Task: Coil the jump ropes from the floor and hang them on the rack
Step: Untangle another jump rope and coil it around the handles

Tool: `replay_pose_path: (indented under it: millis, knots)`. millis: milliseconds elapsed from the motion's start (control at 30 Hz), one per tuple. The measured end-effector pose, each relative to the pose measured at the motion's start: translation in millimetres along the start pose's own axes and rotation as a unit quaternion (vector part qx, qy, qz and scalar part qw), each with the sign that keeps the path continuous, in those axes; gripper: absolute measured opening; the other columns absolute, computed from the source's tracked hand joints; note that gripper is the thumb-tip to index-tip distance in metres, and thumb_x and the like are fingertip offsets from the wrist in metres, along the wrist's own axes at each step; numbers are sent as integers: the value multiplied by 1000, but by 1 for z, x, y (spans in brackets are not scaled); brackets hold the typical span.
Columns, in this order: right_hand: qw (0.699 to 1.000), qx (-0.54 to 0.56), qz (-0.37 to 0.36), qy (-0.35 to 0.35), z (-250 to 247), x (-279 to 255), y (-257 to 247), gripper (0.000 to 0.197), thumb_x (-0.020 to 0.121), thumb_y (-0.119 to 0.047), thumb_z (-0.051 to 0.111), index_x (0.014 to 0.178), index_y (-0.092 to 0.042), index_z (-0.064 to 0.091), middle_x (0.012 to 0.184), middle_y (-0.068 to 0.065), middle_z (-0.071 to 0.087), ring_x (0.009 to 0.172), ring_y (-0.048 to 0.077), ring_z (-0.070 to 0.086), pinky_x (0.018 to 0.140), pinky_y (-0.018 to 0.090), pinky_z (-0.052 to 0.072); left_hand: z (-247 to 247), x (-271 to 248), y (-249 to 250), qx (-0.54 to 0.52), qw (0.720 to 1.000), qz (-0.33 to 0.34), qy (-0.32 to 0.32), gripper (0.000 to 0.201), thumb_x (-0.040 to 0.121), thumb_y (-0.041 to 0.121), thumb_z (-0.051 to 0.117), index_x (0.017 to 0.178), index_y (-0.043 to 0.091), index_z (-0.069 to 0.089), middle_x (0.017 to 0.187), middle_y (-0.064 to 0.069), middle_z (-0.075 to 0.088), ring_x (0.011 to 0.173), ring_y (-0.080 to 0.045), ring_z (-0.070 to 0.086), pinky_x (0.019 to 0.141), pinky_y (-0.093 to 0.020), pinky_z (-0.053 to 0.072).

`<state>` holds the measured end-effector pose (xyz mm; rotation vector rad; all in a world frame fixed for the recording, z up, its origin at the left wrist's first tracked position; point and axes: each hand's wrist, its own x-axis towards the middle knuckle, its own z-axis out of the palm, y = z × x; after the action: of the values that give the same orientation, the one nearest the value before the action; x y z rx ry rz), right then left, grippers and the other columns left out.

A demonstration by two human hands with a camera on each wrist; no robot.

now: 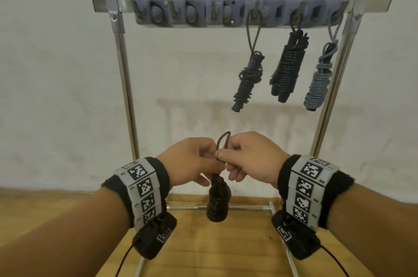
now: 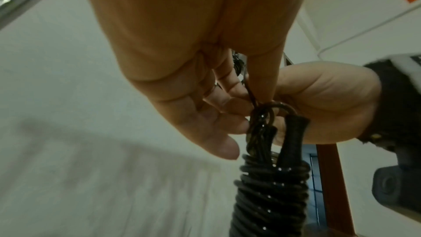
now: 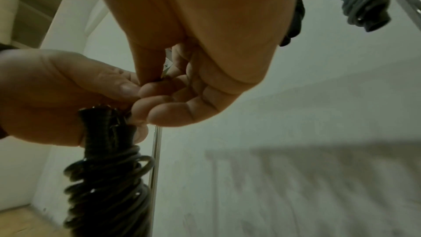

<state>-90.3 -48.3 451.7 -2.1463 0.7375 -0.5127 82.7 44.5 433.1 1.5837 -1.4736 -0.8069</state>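
The black jump rope coiled tightly around its two black handles (image 1: 217, 203) hangs in front of the tall chrome rack with the grey hook strip across its top (image 1: 242, 10), low between the rack's two uprights and below the level of the bundles already hung. Its long axis runs vertically: the handle butts point down toward the wooden floor (image 1: 203, 249), and a small loop of thin black cord (image 1: 222, 144) stands up from its top end. In the wrist views the wrapping shows as close, glossy turns stacked along the handles, with the tapered handle necks sticking out above the coil.

The left hand (image 1: 191, 162) and the right hand (image 1: 251, 156) meet just above the bundle, each pinching the cord loop between thumb and fingertips, the other fingers curled.

On the right half of the rack three coiled ropes hang from hooks, all lengthwise downward: a slim black one (image 1: 246, 82), a thicker black one (image 1: 287, 68) beside it, and a grey one (image 1: 317, 82) nearest the right upright.
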Motion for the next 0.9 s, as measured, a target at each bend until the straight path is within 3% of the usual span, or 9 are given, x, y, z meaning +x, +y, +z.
replay_pose_path:
  millis: [67, 200, 267, 400, 533, 633, 900]
  knots:
    - [1000, -7, -13, -3, -3, 4, -8, 28, 98, -27, 66, 90, -1, 67, 67, 1, 71, 63, 17, 74, 61, 29, 61, -10, -2, 5, -41, 999, 1, -22, 19, 80, 25, 81, 69, 33, 69, 81, -3, 75, 81, -22, 76, 83, -46, 65]
    - [999, 2, -31, -30, -15, 12, -26, 26, 97, -26, 68, 86, -2, 67, 67, 2, 70, 64, 20, 74, 63, 31, 61, -26, -2, 16, -39, 999, 22, -6, 13, 84, 26, 80, 76, 33, 73, 93, -14, 80, 85, -28, 78, 90, -49, 64]
    - [998, -4, -40, -38, -20, 15, -35, 24, 97, -25, 67, 85, -3, 67, 69, 4, 71, 65, 21, 74, 64, 33, 62, -30, -2, 21, -36, 999, 29, 10, 10, 84, 25, 80, 80, 33, 74, 92, -17, 80, 83, -30, 79, 84, -47, 65]
    - [998, -7, -50, -39, -29, 19, -47, 23, 97, -23, 67, 88, -2, 68, 71, 5, 72, 64, 20, 74, 62, 31, 61, -39, -4, 36, -1, 999, 37, 34, 5, 83, 31, 77, 84, 33, 72, 83, -11, 80, 78, -29, 80, 75, -40, 65]
    - [997, -16, -60, -40, -35, 23, -54, 22, 96, -25, 69, 85, -6, 70, 67, 3, 72, 63, 19, 73, 61, 29, 61, -46, -4, 50, 115, 991, 49, 40, 5, 97, 31, 71, 100, 28, 68, 84, 0, 81, 78, -19, 80, 81, -43, 67]
    - [997, -1, -68, -32, -41, 27, -63, 22, 96, -25, 69, 89, -3, 71, 68, 4, 71, 63, 20, 73, 61, 29, 61, -56, -3, 67, 159, 984, 61, 43, 4, 101, 28, 66, 100, 25, 68, 84, 2, 81, 79, -16, 80, 84, -44, 66]
    - [988, 31, -139, 54, -77, 42, -102, 30, 97, -28, 68, 88, 1, 68, 68, 3, 70, 60, 20, 71, 60, 31, 59, -102, 7, 115, 10, 984, 75, 160, 14, 105, 23, 66, 98, 11, 71, 90, -12, 81, 80, -31, 81, 78, -44, 65]
